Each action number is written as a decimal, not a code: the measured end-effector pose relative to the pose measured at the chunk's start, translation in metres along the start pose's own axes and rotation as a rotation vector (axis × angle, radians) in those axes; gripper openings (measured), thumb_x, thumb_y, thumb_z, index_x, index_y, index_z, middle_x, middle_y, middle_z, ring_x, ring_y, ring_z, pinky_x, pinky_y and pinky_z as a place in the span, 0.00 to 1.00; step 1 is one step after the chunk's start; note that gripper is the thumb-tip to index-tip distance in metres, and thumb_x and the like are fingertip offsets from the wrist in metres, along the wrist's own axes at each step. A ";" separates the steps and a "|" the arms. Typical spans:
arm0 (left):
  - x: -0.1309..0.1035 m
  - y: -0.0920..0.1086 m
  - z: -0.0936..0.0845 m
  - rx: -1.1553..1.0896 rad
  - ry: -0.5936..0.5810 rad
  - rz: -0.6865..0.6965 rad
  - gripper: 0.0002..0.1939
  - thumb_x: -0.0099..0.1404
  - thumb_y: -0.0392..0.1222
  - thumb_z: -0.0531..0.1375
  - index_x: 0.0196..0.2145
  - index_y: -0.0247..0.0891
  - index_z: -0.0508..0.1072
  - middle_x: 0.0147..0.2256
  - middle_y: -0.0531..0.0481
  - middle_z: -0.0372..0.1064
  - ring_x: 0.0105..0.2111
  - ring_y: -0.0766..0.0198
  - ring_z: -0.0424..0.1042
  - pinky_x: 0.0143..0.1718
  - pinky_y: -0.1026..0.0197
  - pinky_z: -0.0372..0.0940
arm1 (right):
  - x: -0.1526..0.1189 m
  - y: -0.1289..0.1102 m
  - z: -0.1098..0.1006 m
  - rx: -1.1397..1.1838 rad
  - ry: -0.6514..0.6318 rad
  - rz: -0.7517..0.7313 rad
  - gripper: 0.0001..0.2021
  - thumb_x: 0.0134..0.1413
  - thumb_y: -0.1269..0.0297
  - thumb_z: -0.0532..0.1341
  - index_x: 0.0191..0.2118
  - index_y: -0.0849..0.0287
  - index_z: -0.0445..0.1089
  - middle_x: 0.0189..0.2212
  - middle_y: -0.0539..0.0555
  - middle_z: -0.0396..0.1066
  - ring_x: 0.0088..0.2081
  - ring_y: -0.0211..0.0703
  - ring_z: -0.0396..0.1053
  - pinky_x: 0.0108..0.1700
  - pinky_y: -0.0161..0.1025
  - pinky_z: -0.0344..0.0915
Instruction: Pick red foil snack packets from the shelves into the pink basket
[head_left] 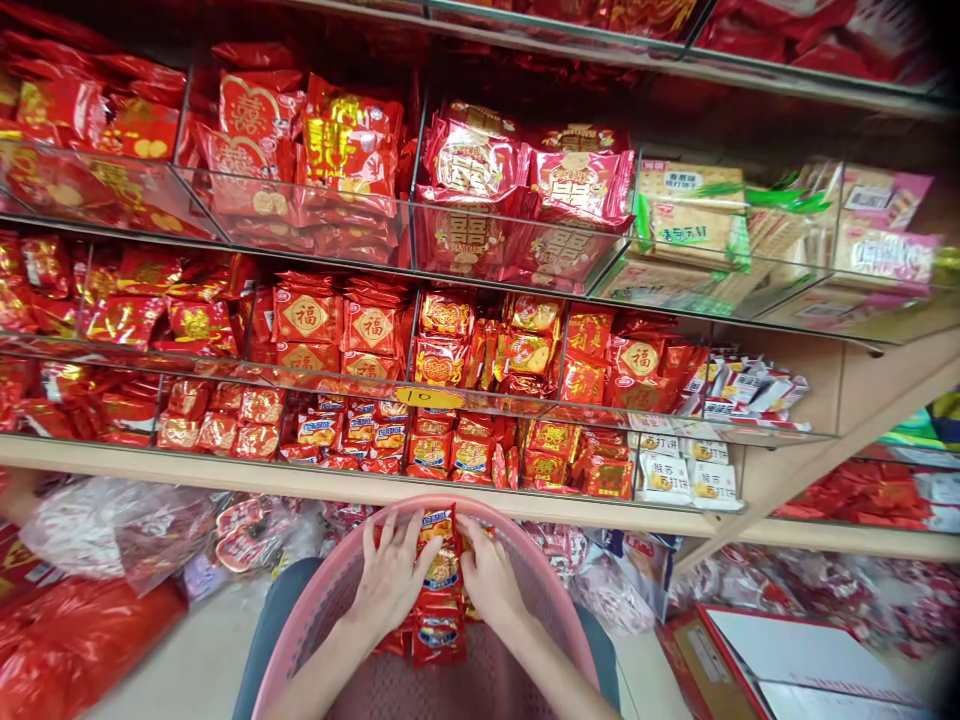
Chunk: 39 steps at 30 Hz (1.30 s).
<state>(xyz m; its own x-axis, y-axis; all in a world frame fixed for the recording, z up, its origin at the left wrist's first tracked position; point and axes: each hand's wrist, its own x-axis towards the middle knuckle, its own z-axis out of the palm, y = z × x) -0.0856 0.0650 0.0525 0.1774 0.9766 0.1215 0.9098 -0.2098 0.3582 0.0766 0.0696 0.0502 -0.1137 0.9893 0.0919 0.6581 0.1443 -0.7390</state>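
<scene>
A pink plastic basket [559,590] stands in front of the shelves, and both my hands reach into its far part. Red snack packets [439,632] with blue and yellow print lie there in a short column. My left hand [397,565] rests on the left side of the top packets, fingers spread and thumb over them. On the right side, my right hand [484,570] touches the packets with its fingers bent; its fingertips are partly hidden. More red packets show beneath and beside my hands.
Glass-fronted shelves [360,470] hold many red, pink and white snack packets in compartments. A yellow tag [429,397] is on a divider rail. Plastic bags [120,525] lie under the shelf, a red bag [82,640] at left, an opened carton [795,650] at right.
</scene>
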 end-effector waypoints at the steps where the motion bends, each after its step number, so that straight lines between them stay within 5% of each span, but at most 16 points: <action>1: 0.001 0.001 0.001 -0.009 -0.017 -0.004 0.29 0.69 0.54 0.42 0.60 0.33 0.57 0.54 0.42 0.66 0.63 0.46 0.47 0.60 0.32 0.35 | -0.001 0.001 0.002 0.000 -0.001 0.001 0.28 0.49 0.79 0.47 0.57 0.58 0.59 0.52 0.57 0.70 0.53 0.45 0.66 0.55 0.44 0.61; 11: 0.006 0.011 -0.001 -0.037 -0.056 -0.015 0.29 0.69 0.54 0.42 0.61 0.35 0.55 0.57 0.42 0.63 0.63 0.46 0.47 0.60 0.32 0.35 | -0.002 0.003 0.007 -0.003 0.016 0.024 0.28 0.49 0.78 0.47 0.57 0.55 0.60 0.51 0.55 0.71 0.53 0.45 0.66 0.55 0.45 0.61; 22: 0.003 0.007 0.006 -0.061 0.025 0.040 0.29 0.69 0.56 0.41 0.61 0.39 0.55 0.55 0.43 0.65 0.60 0.49 0.55 0.59 0.32 0.34 | -0.005 -0.002 0.006 -0.082 0.026 0.055 0.27 0.51 0.75 0.48 0.58 0.56 0.59 0.49 0.58 0.72 0.51 0.49 0.69 0.52 0.47 0.64; 28: 0.002 0.004 0.007 -0.035 -0.016 0.027 0.29 0.69 0.55 0.43 0.61 0.35 0.56 0.56 0.42 0.64 0.61 0.47 0.52 0.60 0.32 0.34 | -0.006 -0.001 0.007 -0.062 0.007 0.058 0.27 0.51 0.76 0.47 0.58 0.58 0.58 0.51 0.59 0.70 0.51 0.50 0.68 0.52 0.49 0.64; 31: -0.001 0.002 0.005 -0.025 0.052 0.033 0.29 0.68 0.55 0.45 0.59 0.35 0.58 0.58 0.41 0.60 0.62 0.47 0.50 0.60 0.32 0.36 | -0.008 -0.001 0.007 -0.007 0.024 0.055 0.27 0.50 0.76 0.47 0.58 0.57 0.58 0.52 0.58 0.69 0.54 0.48 0.66 0.54 0.48 0.62; 35: -0.025 0.011 0.001 -0.090 0.224 0.120 0.21 0.68 0.49 0.49 0.55 0.39 0.63 0.55 0.41 0.64 0.57 0.51 0.59 0.58 0.40 0.52 | -0.017 0.002 0.005 0.111 0.058 0.020 0.26 0.50 0.76 0.47 0.56 0.57 0.60 0.52 0.55 0.70 0.52 0.44 0.67 0.56 0.46 0.62; 39: -0.060 0.027 0.013 -0.221 0.118 0.311 0.12 0.69 0.42 0.48 0.36 0.41 0.71 0.36 0.48 0.73 0.38 0.60 0.72 0.46 0.54 0.67 | -0.031 0.007 0.001 0.189 0.072 0.020 0.23 0.51 0.75 0.47 0.53 0.57 0.63 0.51 0.53 0.71 0.52 0.40 0.67 0.56 0.41 0.62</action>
<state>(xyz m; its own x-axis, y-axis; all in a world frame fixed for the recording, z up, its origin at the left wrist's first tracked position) -0.0672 0.0014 0.0428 0.3756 0.8556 0.3562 0.7143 -0.5121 0.4770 0.0842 0.0404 0.0415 -0.0441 0.9920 0.1183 0.5071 0.1243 -0.8529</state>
